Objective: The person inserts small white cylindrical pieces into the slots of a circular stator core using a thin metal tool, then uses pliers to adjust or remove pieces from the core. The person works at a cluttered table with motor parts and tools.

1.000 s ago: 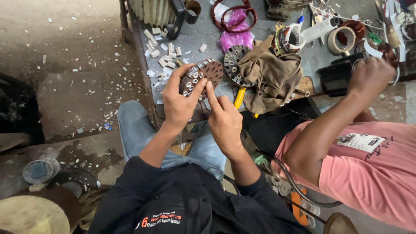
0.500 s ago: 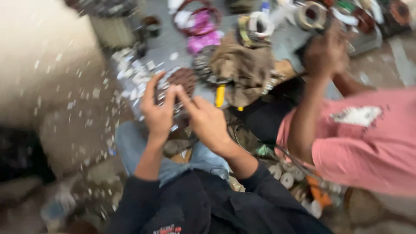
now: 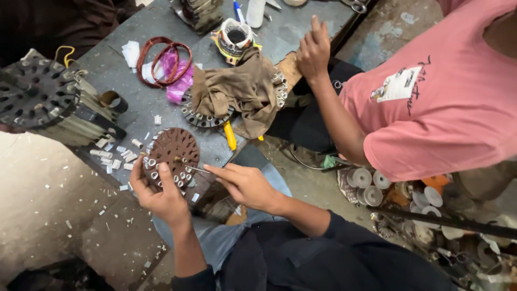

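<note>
**Left hand gripping slotted core, right hand working a thin tool into it**

Left hand (image 3: 159, 199) is clenching the near edge of a round brown slotted core (image 3: 171, 157), thumb over the rim, holding it at the near edge of the grey tabletop (image 3: 134, 110). Right hand (image 3: 245, 186) is pinching a thin metal tool (image 3: 195, 169), tip touching the core's face just beside the left thumb.

Around the grip: white paper slips (image 3: 110, 156) are lying scattered on the tabletop left of the core. Just beyond it, a brown rag (image 3: 237, 89) is draping over a second slotted ring (image 3: 202, 116); a yellow-handled tool (image 3: 230, 136) is poking out from under the rag. Further back, copper wire loops (image 3: 164, 59) are sitting on pink plastic. A big laminated core (image 3: 37, 94) is standing well to the left.

Another person in a pink shirt (image 3: 447, 91) is sitting right of the grip, their hand (image 3: 314, 51) resting on the table's far edge. Floor (image 3: 48, 205) is bare concrete, littered with paper bits; white spools (image 3: 366, 186) are piling up on the right.
</note>
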